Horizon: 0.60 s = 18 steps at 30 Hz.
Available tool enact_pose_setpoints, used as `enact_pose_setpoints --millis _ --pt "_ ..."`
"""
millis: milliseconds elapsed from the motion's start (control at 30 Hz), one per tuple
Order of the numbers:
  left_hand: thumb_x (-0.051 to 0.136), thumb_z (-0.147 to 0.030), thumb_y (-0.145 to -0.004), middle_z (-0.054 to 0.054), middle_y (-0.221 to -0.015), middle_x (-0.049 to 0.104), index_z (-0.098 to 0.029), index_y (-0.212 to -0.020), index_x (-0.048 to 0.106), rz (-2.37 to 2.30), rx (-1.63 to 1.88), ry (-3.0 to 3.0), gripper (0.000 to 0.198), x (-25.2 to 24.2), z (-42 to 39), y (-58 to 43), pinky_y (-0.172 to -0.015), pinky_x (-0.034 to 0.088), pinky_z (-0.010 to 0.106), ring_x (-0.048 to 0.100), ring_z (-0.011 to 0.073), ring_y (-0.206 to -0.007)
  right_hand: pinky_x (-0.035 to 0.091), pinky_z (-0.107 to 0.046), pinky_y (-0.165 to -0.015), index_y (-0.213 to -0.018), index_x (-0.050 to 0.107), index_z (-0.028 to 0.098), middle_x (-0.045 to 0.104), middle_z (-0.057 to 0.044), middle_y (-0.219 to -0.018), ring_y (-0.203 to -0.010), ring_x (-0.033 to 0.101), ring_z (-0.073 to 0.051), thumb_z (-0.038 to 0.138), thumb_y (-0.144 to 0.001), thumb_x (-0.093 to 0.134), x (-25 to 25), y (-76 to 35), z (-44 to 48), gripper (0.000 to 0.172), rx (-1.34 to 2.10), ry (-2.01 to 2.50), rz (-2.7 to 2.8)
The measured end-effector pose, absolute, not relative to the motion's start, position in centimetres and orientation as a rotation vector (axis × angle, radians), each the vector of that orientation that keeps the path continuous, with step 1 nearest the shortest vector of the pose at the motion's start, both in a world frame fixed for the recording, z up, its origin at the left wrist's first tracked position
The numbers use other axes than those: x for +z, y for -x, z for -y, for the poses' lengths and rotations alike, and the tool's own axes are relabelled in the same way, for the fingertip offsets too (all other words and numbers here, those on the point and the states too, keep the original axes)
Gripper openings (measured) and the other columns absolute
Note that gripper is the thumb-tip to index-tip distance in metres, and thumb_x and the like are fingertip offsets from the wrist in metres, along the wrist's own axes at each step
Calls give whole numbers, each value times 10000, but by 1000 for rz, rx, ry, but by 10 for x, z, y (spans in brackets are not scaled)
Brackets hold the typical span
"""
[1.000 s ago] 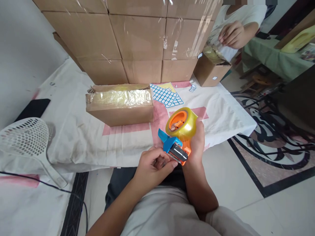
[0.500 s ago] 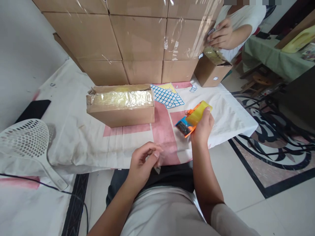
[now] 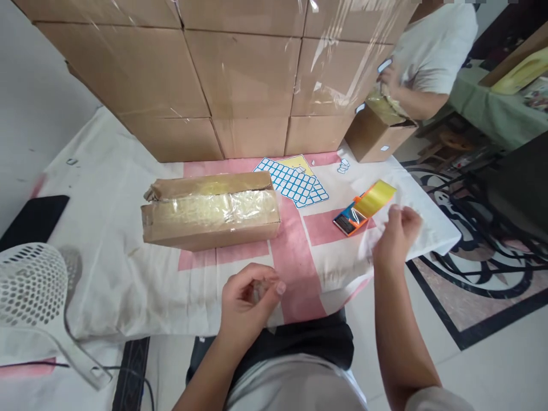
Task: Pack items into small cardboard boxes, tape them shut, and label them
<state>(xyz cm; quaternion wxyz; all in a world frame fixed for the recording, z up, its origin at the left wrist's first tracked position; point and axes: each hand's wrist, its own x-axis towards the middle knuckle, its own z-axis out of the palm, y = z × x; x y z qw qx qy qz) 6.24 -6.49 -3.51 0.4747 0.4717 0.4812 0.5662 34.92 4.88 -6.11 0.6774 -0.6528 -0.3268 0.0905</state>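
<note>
An orange and blue tape dispenser [image 3: 363, 206] with a yellowish roll lies on the white and pink cloth [image 3: 128, 240] near its right edge. My right hand [image 3: 396, 235] hovers just below and to the right of it, fingers loosely curled, holding nothing. My left hand [image 3: 248, 299] is near the cloth's front edge, fingers pinched on a small piece of clear tape. A long cardboard box [image 3: 209, 210] wrapped in clear tape lies in front of me, left of the dispenser.
A wall of stacked cartons [image 3: 222, 74] stands behind. Blue sticker sheets [image 3: 293, 180] lie beside the long box. Another person [image 3: 428, 57] handles a small open box [image 3: 377, 134] at the far right. A white perforated scoop [image 3: 29, 291] and a black phone [image 3: 32, 220] sit at the left.
My right hand carried the tape dispenser away to the right, set it on the cloth and let go. My left hand kept a torn piece of tape.
</note>
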Motion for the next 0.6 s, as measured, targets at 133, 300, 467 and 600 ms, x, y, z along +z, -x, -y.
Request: enact_pose_setpoints --millis 133,300,467,600 --pt "760 -240 -829 -14 -670 693 -209 -834 717 -1128 1390 -1274 54 -38 59 -58 -452 432 192 541 80 -470 481 -400 -903 -1008 636 233 620 -35 -985 -968 610 -218 349 -935 569 -14 -284 2 153 402 1330 1277" --pt "692 -149 -838 -4 -693 724 -232 -874 694 -988 1422 -1595 91 -25 57 -52 -581 485 243 622 123 -568 461 -326 -733 -844 598 205 628 -25 -882 -852 575 -196 149 -815 666 61 -205 25 92 877 1072 2249" --pt "675 -119 -831 -63 -618 640 -239 -888 627 -1093 1404 -1786 141 -6 47 -37 -572 431 239 560 93 -519 358 -341 -629 -740 571 190 612 -35 -753 -697 513 -184 128 -931 558 91 -190 17 201 330 1071 2562" --pt "650 -112 -842 -79 -601 618 -240 -933 602 -1165 1372 -1847 164 -10 41 -22 -558 409 237 547 87 -497 301 -364 -582 -693 592 189 568 -30 -633 -590 470 -184 23 -876 480 82 -184 11 272 19 884 2663"
